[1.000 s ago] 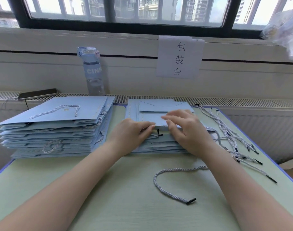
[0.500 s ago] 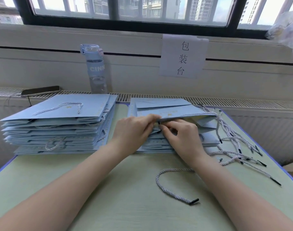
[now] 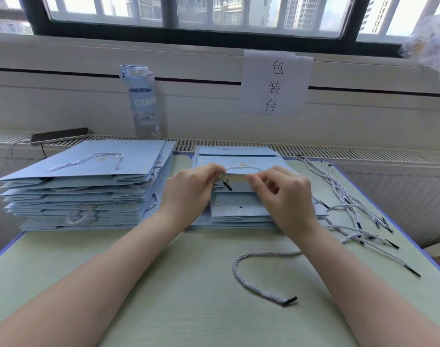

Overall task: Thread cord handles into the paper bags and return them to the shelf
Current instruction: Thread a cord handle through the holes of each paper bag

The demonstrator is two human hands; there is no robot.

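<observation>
L hand (image 3: 191,194) and R hand (image 3: 286,199) each pinch top bag (image 3: 236,181) rim, cord (image 3: 241,168) betw. them. Done stack (image 3: 89,186) left of L hand; unthreaded bags (image 3: 239,214) underneath, loose cords (image 3: 351,211) right of R hand: prob. halfway.

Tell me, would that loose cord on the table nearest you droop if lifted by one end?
Probably: the loose cord lies in a slack curve, so it likely hangs limp. Thin and twisted, it seems light. Its black tip lies straight, perhaps stiffer.

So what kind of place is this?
Probably a packing workstation by a window: the wall sign reads 包装台, packing table, flat blue paper bags lie stacked, and loose cord handles wait on the green table.
</observation>
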